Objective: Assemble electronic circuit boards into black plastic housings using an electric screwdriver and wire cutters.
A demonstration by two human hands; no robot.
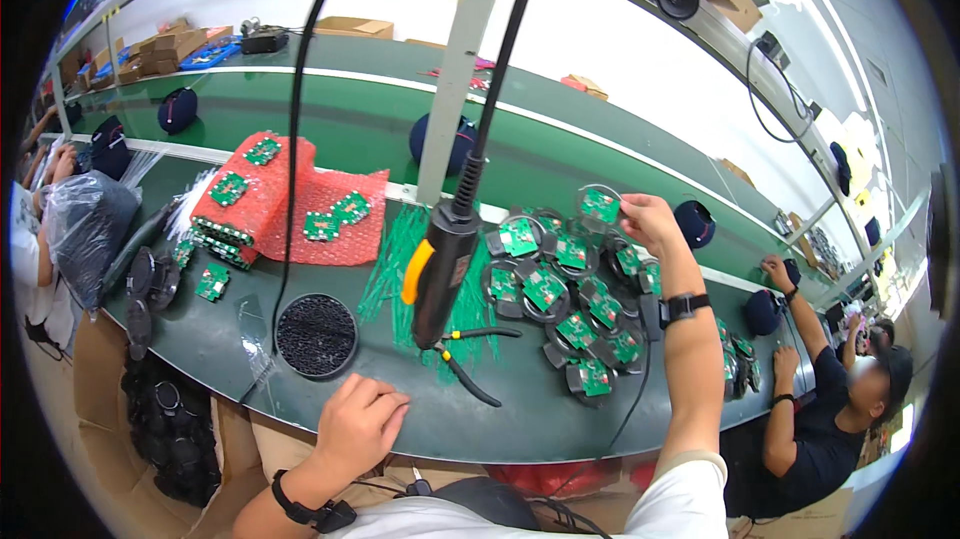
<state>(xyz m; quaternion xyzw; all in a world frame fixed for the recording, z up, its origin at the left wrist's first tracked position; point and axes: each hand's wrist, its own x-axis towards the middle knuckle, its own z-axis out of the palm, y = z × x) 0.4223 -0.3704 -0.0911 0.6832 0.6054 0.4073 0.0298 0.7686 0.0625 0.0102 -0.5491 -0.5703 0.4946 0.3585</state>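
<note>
My right hand (652, 223) pinches the edge of a round dark-rimmed part with a green circuit board (600, 206), raised at the far side of a pile. That pile of similar round parts with green circuit boards (575, 329) covers the bench to the right of centre. My left hand (358, 425) is at the bench's front edge, fingers curled, with nothing visible in them. Beyond it stands a round tin of small black pieces (316, 336). Small pliers with black handles (470, 379) lie between the tin and the pile, partly behind a hanging electric screwdriver (445, 274).
Green cable ties (385, 279) lie spread behind the screwdriver. Red bubble wrap (345, 194) carries loose circuit boards at the left. A grey post (465, 69) and a black cable (298, 119) cross the view. A co-worker (830, 409) sits at the right; an open carton (110, 419) stands below left.
</note>
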